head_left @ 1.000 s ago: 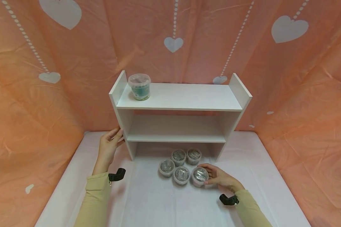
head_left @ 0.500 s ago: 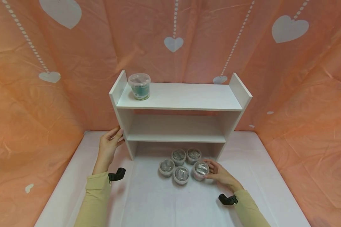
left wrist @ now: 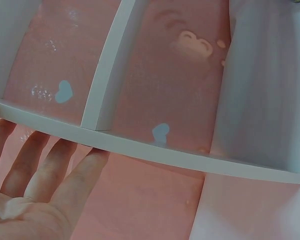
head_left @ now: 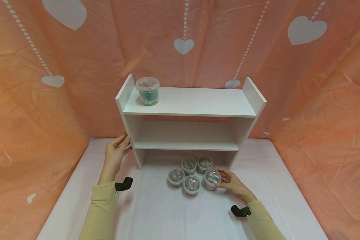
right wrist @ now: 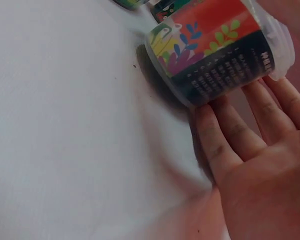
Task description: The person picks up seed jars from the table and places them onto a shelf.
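My right hand [head_left: 235, 186] holds a small lidded plastic tub [head_left: 212, 179] between thumb and fingers, low at the table on the right of the group. In the right wrist view this tub [right wrist: 210, 50] shows a colourful printed label with leaf shapes and white lettering. Several similar grey-topped tubs [head_left: 192, 185] stand close by to its left, in front of the shelf unit. My left hand [head_left: 114, 156] touches the outer left side panel of the white shelf unit [head_left: 186, 146]. Its fingers [left wrist: 65, 160] lie fairly straight against that panel in the left wrist view.
On the top shelf, at its left end, sits a larger clear tub [head_left: 148, 91] with green contents. A white cloth [head_left: 159, 216] covers the table. Orange sheeting [head_left: 156, 40] with white hearts hangs behind and at both sides.
My right hand has slid the tub a little away from me, towards the shelf unit, and then nearly stopped. The left hand has stayed at the side panel.
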